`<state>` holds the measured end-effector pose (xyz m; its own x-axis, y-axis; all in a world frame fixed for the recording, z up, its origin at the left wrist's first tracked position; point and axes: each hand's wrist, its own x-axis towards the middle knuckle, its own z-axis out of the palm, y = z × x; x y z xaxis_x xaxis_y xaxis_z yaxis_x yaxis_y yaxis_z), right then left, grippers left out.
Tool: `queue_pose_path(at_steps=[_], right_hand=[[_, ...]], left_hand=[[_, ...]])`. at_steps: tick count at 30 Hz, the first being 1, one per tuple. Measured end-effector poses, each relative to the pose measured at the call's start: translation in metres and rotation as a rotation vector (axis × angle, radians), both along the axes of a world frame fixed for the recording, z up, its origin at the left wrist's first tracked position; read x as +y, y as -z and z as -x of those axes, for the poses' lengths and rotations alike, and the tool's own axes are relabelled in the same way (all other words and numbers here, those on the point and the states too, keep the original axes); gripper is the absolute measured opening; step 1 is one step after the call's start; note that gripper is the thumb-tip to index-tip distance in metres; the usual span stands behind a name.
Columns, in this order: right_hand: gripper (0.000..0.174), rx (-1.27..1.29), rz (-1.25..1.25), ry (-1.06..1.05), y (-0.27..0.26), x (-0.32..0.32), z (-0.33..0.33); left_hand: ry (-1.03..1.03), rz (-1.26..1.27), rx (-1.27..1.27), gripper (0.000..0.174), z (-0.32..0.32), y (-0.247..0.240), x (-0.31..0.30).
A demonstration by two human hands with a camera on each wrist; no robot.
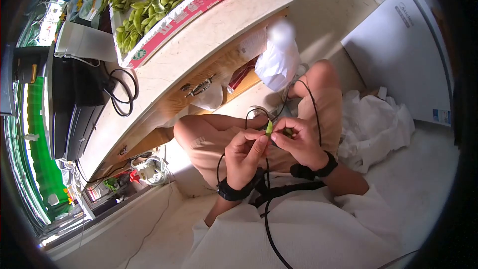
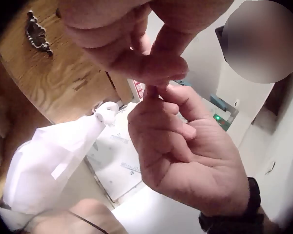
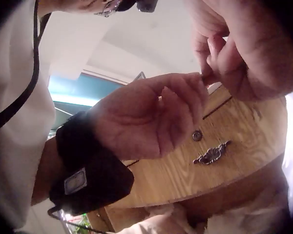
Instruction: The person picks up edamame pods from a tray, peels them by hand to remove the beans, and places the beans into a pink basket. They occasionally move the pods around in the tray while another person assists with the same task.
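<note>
In the head view a green soybean pod (image 1: 269, 128) stands upright between my two hands, over the lap. My left hand (image 1: 243, 157) pinches it with thumb and fingertips. From the other side my right hand (image 1: 300, 142) has its thumb and forefinger on the pod's lower end, its other fingers curled. A second bit of green (image 1: 288, 132) shows within the right hand's fingers. The fingertips of the left hand (image 2: 132, 44) and right hand (image 2: 185, 146) meet in the left wrist view, where they hide the pod. Both wrists wear black bands.
A white box (image 1: 172, 20) with a pink edge, heaped with green pods (image 1: 149, 10), sits on the pale tabletop (image 1: 209, 35). A white bag (image 1: 279, 62) hangs by the wooden drawers. Black cables (image 1: 269, 209) run over the lap. A white cabinet (image 1: 398, 50) stands right.
</note>
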<state>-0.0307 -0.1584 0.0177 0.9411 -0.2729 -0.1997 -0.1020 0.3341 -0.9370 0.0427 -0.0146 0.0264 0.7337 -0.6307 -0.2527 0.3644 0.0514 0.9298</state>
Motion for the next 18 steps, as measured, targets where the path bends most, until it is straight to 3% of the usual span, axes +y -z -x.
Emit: queue_pose_path(at_steps=[8,10,14,16,18], right_hand=[[0.007,-0.097,-0.2,0.079,0.013,0.004,0.0],[0.005,-0.065,-0.242,0.051,0.019,0.003,0.001],[0.005,0.03,-0.495,0.066,0.013,0.002,-0.002],[0.007,0.029,-0.07,0.093,0.012,-0.003,-0.003],[0.007,0.028,0.02,0.041,0.008,-0.01,-0.003]], left_hand=[[0.038,0.103,0.199,0.008,0.0,0.01,-0.001],[0.058,0.19,0.399,0.007,-0.002,0.013,0.0],[0.051,0.089,0.338,0.015,-0.003,0.007,-0.004],[0.05,-0.319,-0.65,0.024,-0.001,-0.006,-0.014],[0.091,-0.371,-0.688,0.032,-0.003,-0.013,-0.013]])
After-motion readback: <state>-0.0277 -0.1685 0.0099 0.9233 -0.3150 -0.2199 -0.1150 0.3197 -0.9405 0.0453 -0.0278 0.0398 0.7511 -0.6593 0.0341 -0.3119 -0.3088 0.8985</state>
